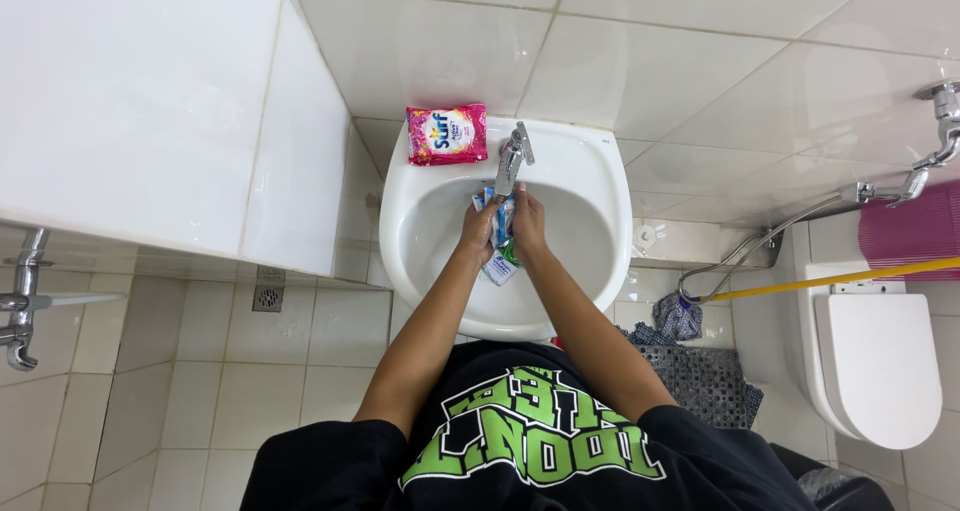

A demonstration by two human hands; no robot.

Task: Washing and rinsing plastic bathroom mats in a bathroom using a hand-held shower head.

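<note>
Left hand (478, 233) and right hand (527, 226) both closed around blue-white sachet (500, 256), pressed together over white sink (590, 186), just under tap (512, 159). Sachet possibly crumpled; hard to tell. Pink packet (446, 134) lies on sink rim, left of tap.

Pink-and-white rectangular sachet (447, 135) lying flat on sink rim (600, 171), left of tap (512, 159). Blue-white-green sachet (500, 241) in basin, pressed between both hands.

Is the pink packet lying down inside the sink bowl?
No, the pink packet lies on the back rim of the white sink, left of the tap, not in the bowl.
</note>
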